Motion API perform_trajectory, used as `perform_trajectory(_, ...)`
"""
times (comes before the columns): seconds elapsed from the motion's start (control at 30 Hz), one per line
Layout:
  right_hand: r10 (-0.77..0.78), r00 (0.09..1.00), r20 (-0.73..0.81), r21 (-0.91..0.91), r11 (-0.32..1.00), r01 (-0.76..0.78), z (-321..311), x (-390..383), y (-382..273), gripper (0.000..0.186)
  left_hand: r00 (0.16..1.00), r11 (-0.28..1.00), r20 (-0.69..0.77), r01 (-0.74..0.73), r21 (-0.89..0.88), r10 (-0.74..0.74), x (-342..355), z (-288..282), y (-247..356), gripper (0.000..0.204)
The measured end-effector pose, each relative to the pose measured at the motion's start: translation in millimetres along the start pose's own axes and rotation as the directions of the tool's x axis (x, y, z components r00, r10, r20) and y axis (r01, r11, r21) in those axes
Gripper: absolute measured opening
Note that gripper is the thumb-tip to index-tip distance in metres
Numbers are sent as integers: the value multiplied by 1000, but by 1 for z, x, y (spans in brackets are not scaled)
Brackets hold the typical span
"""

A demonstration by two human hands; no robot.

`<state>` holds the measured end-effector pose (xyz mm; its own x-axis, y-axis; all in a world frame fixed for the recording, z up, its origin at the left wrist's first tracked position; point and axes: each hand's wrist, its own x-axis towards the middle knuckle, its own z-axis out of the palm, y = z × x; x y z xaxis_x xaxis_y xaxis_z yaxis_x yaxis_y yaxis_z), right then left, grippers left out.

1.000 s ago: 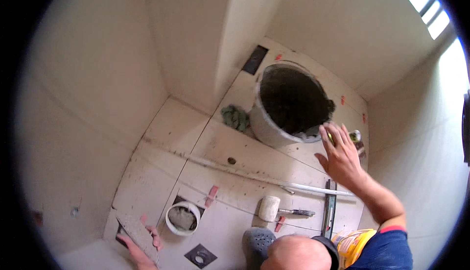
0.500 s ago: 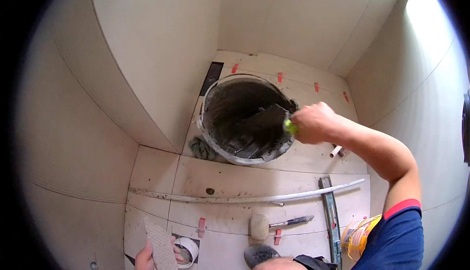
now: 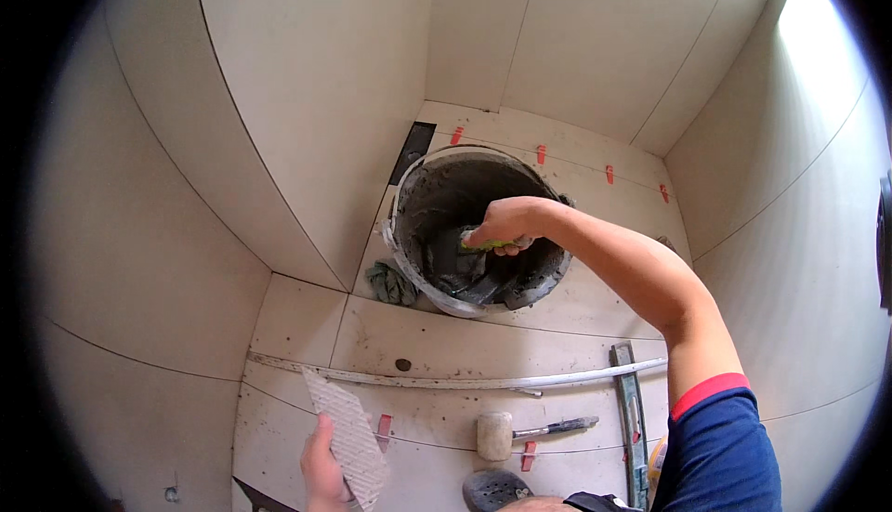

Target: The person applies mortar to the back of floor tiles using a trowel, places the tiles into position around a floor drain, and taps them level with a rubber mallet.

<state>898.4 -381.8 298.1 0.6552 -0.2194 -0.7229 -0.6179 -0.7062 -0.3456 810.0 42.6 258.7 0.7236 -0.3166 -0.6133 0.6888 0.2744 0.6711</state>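
My right hand (image 3: 506,224) reaches into a large bucket (image 3: 395,224), its fingers wrapped round the green handle of a trowel (image 3: 483,245). The trowel's blade is down among dark grey wet mortar (image 3: 446,266) and hardly shows. Mortar smears coat the bucket's inner wall. At the lower left my left hand (image 3: 321,466) grips a cut piece of tile (image 3: 348,433) by its edge. The tile piece is tilted up, with its pale, ridged face showing and one end pointed.
A white rubber mallet (image 3: 494,436), a green spirit level (image 3: 630,419) and a long pale strip (image 3: 465,382) lie on the tiled floor. Red levelling wedges (image 3: 542,153) stand along the joints. A crumpled rag (image 3: 391,283) touches the bucket's left side. Large tiled walls (image 3: 307,94) close in the space.
My right hand has moved left and down into the bucket, lowering the trowel into the mortar. My left hand has brought the tile piece up and to the right.
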Motion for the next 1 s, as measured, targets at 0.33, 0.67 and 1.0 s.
perform_trajectory(0.33,-273,962,-19,-175,948,266,-32,-71,51,43,968,972,-96,-234,-20,232,21,-46,-12,50)
perform_trajectory(0.67,-448,837,-314,431,718,546,59,-160,102,44,987,986,30,-158,-53,159,9,-4,17,54)
perform_trajectory(1.0,-665,614,-426,-75,702,709,253,-115,43,24,960,946,79,-248,-209,269,12,-17,6,37)
